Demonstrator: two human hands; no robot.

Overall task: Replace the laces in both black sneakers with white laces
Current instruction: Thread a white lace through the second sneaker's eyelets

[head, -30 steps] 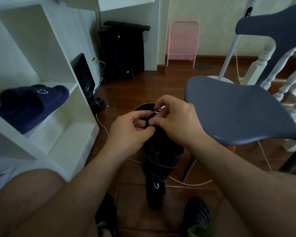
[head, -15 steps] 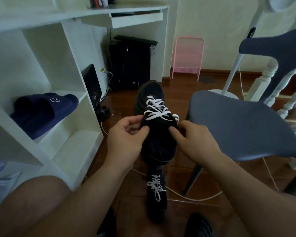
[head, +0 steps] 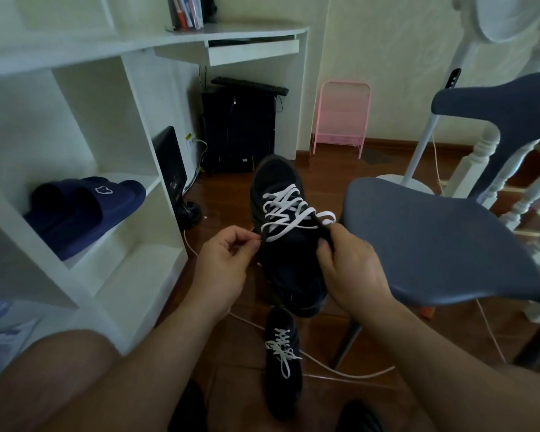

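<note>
Held black sneaker shows loosely crisscrossed white laces.

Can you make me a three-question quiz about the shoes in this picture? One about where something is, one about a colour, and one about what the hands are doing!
1. Where do the navy slippers lie?
A. on a white shelf
B. on the grey chair
C. on the floor

2. What colour are the laces in the sneaker on the floor?
A. black
B. white
C. pink

3. What is the right hand doing?
A. hanging free
B. resting on the chair
C. gripping the held sneaker

Answers: 1 A, they sit in a shelf compartment; 2 B, white laces cross its top; 3 C, its fingers pinch the sneaker's collar, while the left hand pinches at the other side.
</note>
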